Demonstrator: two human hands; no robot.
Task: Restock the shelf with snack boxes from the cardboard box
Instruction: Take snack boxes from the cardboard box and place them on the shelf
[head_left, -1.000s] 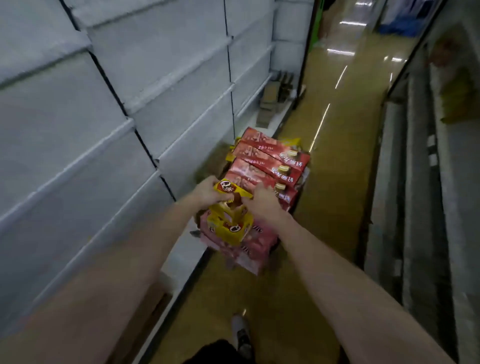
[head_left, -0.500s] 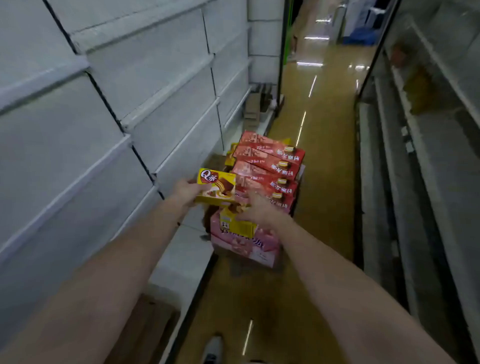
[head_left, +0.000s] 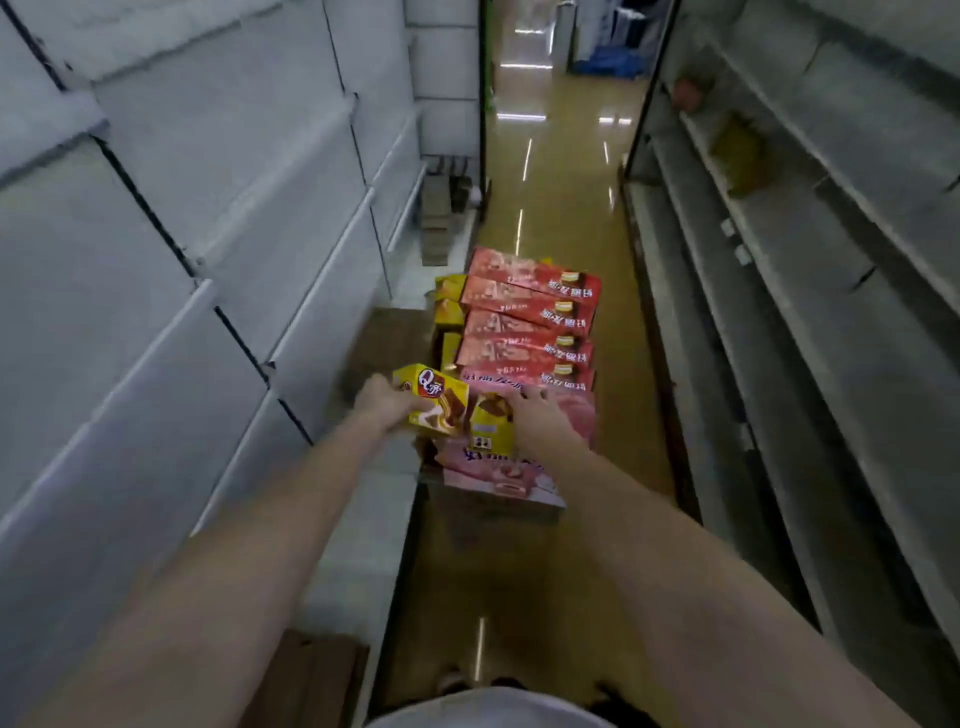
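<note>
A: Closest in?

B: Left hand (head_left: 382, 402) gripping a yellow snack box (head_left: 434, 397), lifted clear beside the white shelf (head_left: 291, 332). Right hand (head_left: 535, 421) curled over a second yellow box (head_left: 491, 431) standing in the cardboard box (head_left: 498, 506).

A: Room to either side?

B: Tight on the left, shelf edge just beside the carton. Open aisle floor (head_left: 561, 218) on the right, up to the opposite shelving (head_left: 779, 312).

A: Deeper?

B: Pink boxes (head_left: 498, 467) under the hands, red boxes (head_left: 527, 325) stacked behind. Brown packs (head_left: 441, 218) on the bottom ledge farther along.
</note>
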